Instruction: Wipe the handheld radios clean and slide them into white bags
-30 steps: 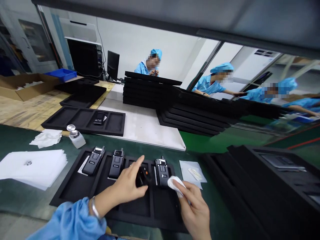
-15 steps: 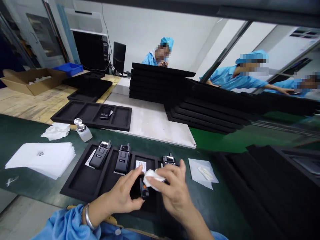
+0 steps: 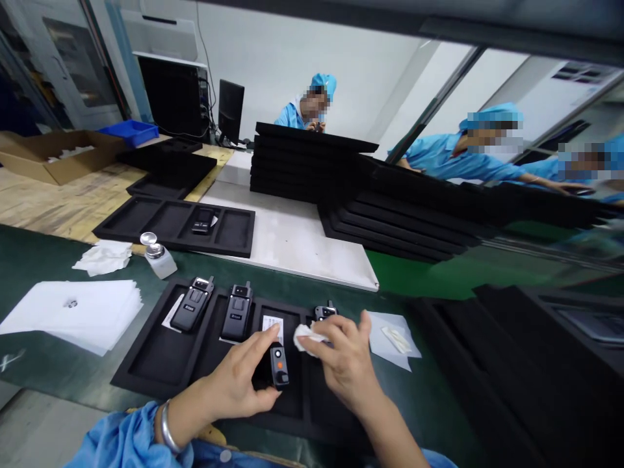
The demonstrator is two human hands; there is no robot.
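Observation:
Between thumb and fingers, my left hand point(image 3: 241, 380) grips a black walkie-talkie point(image 3: 279, 365) end-on, its orange button facing me. My right hand point(image 3: 348, 354) pinches a crumpled white wipe point(image 3: 308, 339), a little apart from the device. Below both hands lies a black foam tray point(image 3: 151, 354) with compartments. Two radios rest in its left part, a tilted one point(image 3: 194, 305) and an upright one point(image 3: 237, 313). Another radio point(image 3: 325, 312) is partly hidden behind my right hand. A white barcode label point(image 3: 273, 327) shows in the compartment behind the held device.
A white stack of sheets point(image 3: 73, 312), crumpled wipes point(image 3: 103, 257) and an open-lidded dispenser bottle point(image 3: 158, 257) stand left. White sheets with folded cloth point(image 3: 396, 339) lie right. Stacked foam trays point(image 3: 312, 162) rise behind; more foam point(image 3: 511, 364) fills the right. Co-workers point(image 3: 305, 110) sit beyond.
My right hand with the wipe has drawn away to the right from the walkie-talkie, uncovering its end with the orange button. My left hand keeps hold of it in nearly the same place.

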